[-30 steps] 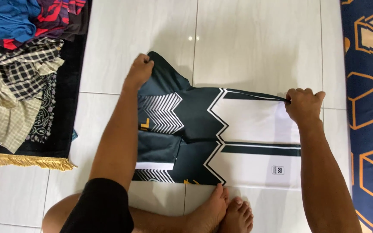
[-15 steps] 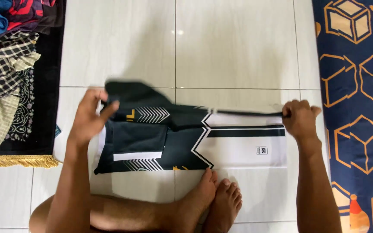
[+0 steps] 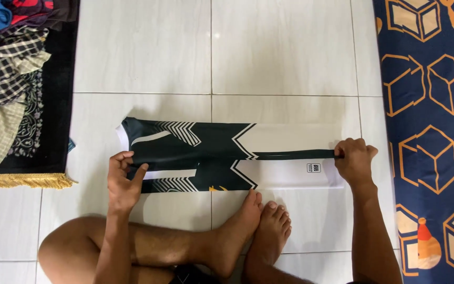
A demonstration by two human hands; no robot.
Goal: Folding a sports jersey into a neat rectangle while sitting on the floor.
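A dark green and white sports jersey (image 3: 222,150) with chevron stripes lies on the white floor tiles as a long flat strip in front of my crossed legs. My left hand (image 3: 123,179) pinches the folded edge at its dark left end. At the white right end, my right hand (image 3: 354,160) is closed on the same folded edge, which runs taut between both hands. My bare feet (image 3: 261,231) rest just below the jersey's near edge.
A heap of checked and coloured clothes (image 3: 3,68) lies on a black mat with a gold fringe (image 3: 53,105) at the left. A navy mattress with orange cube prints (image 3: 432,131) runs along the right. White tiles (image 3: 279,47) stretch beyond the jersey.
Both hands have drawn the jersey's far edge toward me and down, folding it over itself into a narrower strip. The left hand moved from far up to the near left end.
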